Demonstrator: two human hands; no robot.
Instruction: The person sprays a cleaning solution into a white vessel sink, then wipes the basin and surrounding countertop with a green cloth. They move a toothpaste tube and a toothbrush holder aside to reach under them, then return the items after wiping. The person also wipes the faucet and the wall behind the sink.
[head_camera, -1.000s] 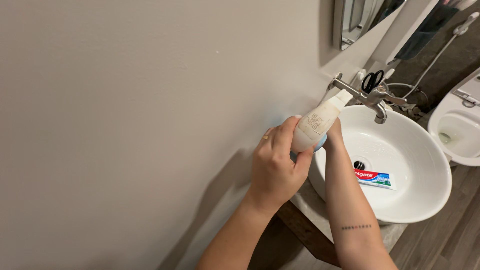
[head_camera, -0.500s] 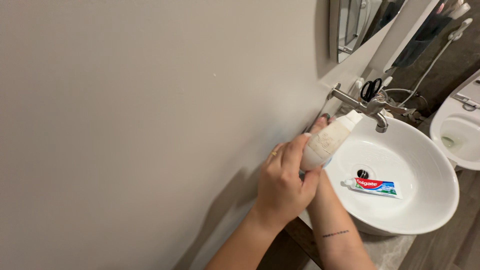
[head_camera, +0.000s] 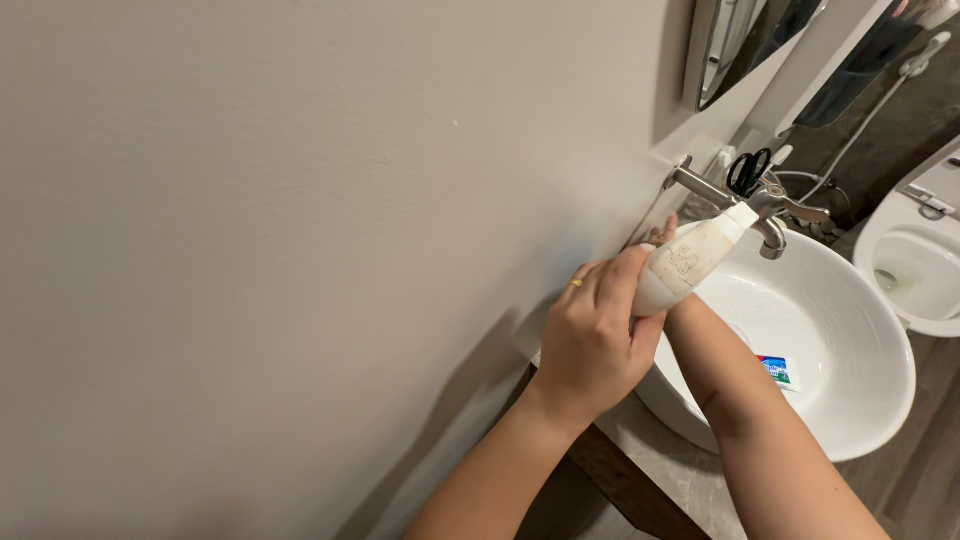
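A big white sink (head_camera: 860, 400) sits under a metal tap (head_camera: 735, 195). The left hand (head_camera: 590, 345) is curled tight around a white bottle (head_camera: 690, 262) above the sink's edge. The right hand (head_camera: 662, 234) is behind the bottle, so I cannot tell its grip.

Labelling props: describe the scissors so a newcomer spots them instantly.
Start at the white basin against the wall, then go up to the metal tap above it. Just behind the tap stand the scissors: black looped handles up, the only dark item there.
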